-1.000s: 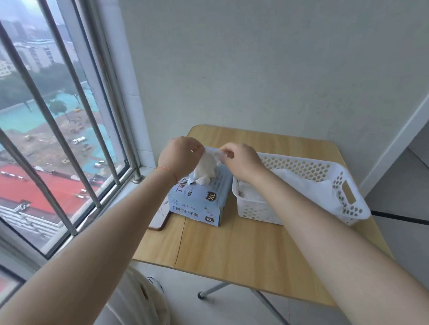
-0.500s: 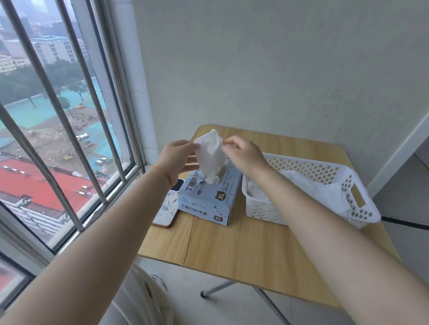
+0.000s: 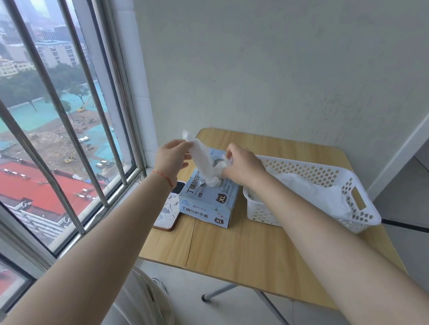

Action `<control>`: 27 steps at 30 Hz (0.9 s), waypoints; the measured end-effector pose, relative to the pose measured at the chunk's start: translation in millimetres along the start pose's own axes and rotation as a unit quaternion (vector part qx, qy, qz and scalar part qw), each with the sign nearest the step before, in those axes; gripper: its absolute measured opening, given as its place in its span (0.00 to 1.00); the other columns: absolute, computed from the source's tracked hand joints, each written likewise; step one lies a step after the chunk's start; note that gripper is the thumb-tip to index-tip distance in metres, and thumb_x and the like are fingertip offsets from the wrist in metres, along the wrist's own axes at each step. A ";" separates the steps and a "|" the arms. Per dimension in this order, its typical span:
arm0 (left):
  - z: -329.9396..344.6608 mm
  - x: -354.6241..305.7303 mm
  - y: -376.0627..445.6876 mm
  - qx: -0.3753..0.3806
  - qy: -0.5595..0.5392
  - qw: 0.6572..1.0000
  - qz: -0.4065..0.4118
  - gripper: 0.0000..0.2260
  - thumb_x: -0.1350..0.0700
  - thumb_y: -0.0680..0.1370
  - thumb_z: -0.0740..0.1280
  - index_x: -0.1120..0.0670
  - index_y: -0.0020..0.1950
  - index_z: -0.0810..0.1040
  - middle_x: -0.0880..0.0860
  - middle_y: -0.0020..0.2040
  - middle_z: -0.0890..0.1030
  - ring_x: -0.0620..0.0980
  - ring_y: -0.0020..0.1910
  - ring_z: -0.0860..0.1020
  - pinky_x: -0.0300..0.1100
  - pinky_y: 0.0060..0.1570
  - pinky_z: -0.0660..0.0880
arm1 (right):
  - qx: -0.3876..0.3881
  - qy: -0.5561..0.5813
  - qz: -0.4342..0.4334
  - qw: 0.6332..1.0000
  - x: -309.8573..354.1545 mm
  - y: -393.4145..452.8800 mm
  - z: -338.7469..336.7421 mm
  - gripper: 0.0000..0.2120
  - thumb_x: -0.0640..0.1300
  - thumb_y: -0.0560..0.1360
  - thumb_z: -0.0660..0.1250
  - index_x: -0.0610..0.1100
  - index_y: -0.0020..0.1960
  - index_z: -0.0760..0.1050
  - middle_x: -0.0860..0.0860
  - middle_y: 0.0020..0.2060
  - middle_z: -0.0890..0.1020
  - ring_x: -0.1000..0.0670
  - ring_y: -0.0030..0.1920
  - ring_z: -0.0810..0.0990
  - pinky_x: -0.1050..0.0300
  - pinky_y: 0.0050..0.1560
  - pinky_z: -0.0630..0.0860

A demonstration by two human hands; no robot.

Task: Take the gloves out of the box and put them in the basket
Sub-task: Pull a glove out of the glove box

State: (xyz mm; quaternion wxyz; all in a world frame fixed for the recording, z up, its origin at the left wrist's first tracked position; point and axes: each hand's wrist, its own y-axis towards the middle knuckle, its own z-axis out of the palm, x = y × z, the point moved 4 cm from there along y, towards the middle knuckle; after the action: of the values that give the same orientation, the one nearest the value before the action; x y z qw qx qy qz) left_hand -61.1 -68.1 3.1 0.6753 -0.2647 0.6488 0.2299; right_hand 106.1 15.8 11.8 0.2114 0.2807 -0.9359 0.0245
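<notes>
Extraction step: white glove [image 3: 203, 162] stretched between left hand [image 3: 172, 158] and right hand [image 3: 242, 167], both grips pinching it above glove box [image 3: 208, 203]; next, lift clear toward perforated basket [image 3: 314, 171] at 3 o'clock.

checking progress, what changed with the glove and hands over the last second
The left hand drew the white glove up and leftward, further out of the box; the right hand now pinches its lower part. Box, basket and phone stayed put.

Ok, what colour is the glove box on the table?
Light blue with dark lettering and black XL badges, the glove box shows best in the head view.
</notes>
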 end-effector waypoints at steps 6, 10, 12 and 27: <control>15.0 -20.0 -6.1 0.112 0.114 0.984 0.079 0.05 0.57 0.77 0.69 0.54 0.51 0.82 0.49 0.46 0.80 0.45 0.45 0.77 0.38 0.48 0.74 | -0.079 0.041 -0.060 0.994 23.4 14.0 -27.7 0.29 0.42 0.73 0.63 0.59 0.72 0.62 0.46 0.62 0.66 0.44 0.65 0.64 0.46 0.61 0.66; 18.7 -14.9 -15.0 0.172 0.157 0.969 0.080 0.07 0.61 0.75 0.70 0.55 0.51 0.77 0.50 0.47 0.79 0.47 0.45 0.76 0.39 0.46 0.73 | 0.020 0.033 -0.077 0.996 32.1 23.8 -16.8 0.15 0.46 0.74 0.68 0.58 0.59 0.75 0.49 0.60 0.69 0.45 0.67 0.64 0.44 0.66 0.65; 17.1 -0.1 -14.9 0.204 0.200 0.957 0.060 0.19 0.58 0.71 0.75 0.54 0.57 0.72 0.50 0.50 0.79 0.48 0.49 0.79 0.42 0.50 0.77 | -0.001 0.057 -0.082 0.995 35.5 24.6 -17.5 0.04 0.48 0.73 0.69 0.54 0.48 0.77 0.52 0.52 0.73 0.46 0.61 0.72 0.46 0.61 0.70; 23.6 10.3 -9.7 0.233 0.264 0.928 0.123 0.48 0.47 0.64 0.82 0.47 0.77 0.57 0.51 0.65 0.75 0.45 0.64 0.74 0.34 0.54 0.71 | -0.238 0.332 -0.046 0.912 46.3 6.9 -88.5 0.09 0.40 0.72 0.65 0.47 0.40 0.65 0.56 0.35 0.71 0.56 0.34 0.68 0.69 0.32 0.66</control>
State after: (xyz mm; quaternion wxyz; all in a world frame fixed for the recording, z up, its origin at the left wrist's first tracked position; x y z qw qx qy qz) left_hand -36.4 -60.3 -6.2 0.4888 -0.0688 0.8664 0.0752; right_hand 101.3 12.4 111.8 0.5713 0.2404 -0.7760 -0.1170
